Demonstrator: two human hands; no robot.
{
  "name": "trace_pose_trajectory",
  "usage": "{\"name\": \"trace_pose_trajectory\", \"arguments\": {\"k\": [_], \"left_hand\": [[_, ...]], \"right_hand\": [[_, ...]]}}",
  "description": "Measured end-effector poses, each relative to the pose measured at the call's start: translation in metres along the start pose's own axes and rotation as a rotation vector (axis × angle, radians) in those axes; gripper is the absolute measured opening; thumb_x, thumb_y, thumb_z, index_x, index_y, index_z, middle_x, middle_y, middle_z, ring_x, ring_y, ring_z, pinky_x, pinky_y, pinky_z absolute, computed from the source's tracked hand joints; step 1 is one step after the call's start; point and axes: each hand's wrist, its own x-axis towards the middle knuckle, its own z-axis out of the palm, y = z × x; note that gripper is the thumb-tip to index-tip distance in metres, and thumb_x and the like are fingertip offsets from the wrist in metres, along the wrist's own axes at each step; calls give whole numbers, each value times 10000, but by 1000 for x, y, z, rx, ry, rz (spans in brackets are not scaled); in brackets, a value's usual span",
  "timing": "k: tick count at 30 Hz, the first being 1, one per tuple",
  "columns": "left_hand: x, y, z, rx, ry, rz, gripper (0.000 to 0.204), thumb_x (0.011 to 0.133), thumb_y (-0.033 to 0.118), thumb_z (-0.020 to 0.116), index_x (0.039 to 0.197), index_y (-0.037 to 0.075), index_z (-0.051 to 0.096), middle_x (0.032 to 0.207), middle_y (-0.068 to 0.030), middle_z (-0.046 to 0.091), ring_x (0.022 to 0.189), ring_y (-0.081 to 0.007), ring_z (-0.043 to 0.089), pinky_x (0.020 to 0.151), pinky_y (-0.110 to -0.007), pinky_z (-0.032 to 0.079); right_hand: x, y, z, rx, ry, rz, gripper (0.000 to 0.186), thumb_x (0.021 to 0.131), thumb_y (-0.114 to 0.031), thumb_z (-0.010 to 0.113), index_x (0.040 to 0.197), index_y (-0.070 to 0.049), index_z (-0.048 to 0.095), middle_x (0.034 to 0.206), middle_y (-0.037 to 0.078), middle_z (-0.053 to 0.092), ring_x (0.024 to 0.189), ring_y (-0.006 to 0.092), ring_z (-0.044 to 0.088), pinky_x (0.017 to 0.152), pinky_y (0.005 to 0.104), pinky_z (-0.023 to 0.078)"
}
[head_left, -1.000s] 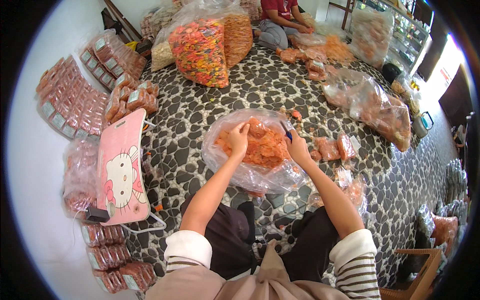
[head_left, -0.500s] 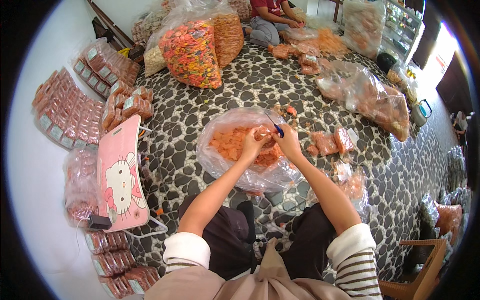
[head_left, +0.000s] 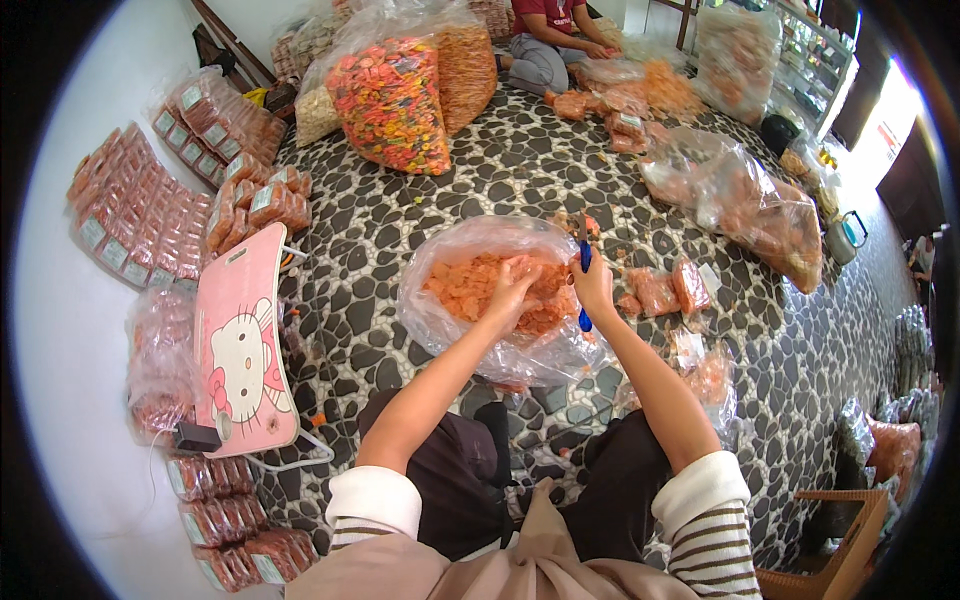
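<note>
In front of me a large clear plastic bag [head_left: 425, 330] lies spread open on the floor, holding a heap of orange crackers [head_left: 460, 280]. Over the heap, my left hand [head_left: 514, 292] is closed with its fingers curled among the crackers; what it grips is hard to make out. My right hand [head_left: 594, 286], at the bag's right rim, grips blue-handled scissors [head_left: 586, 258]. Their blades point away from me and one blue loop shows below the hand. The two hands are a short way apart.
Small orange packets [head_left: 655, 292] lie right of the bag. A pink folding table [head_left: 240, 350] stands tilted at left near stacked packets [head_left: 130, 215]. Big snack sacks [head_left: 390, 105] stand behind. Another person [head_left: 545, 50] sits at the back. A brown chair [head_left: 835, 550] is at lower right.
My hands have moved apart; the right one shifted slightly right. The scissors have turned from slanting up-left to nearly straight away from me. My left hand sits a little lower over the crackers.
</note>
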Motion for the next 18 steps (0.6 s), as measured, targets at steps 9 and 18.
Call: {"name": "trace_pose_trajectory", "arguments": {"k": [9, 18], "left_hand": [[7, -5, -3, 282, -108, 156, 510, 768, 179, 650, 1130, 51, 314, 1089, -106, 453, 972, -174, 493, 743, -327, 491], [16, -12, -11, 725, -124, 226, 514, 763, 187, 656, 1111, 37, 309, 1076, -119, 462, 967, -161, 479, 741, -284, 470]], "right_hand": [[-8, -25, -5, -3, -186, -164, 257, 718, -185, 629, 927, -39, 591, 761, 108, 605, 674, 233, 567, 616, 318, 429], [-6, -20, 9, -335, -9, -261, 217, 699, -183, 643, 826, -9, 616, 693, 168, 593, 632, 303, 564, 588, 358, 430]]}}
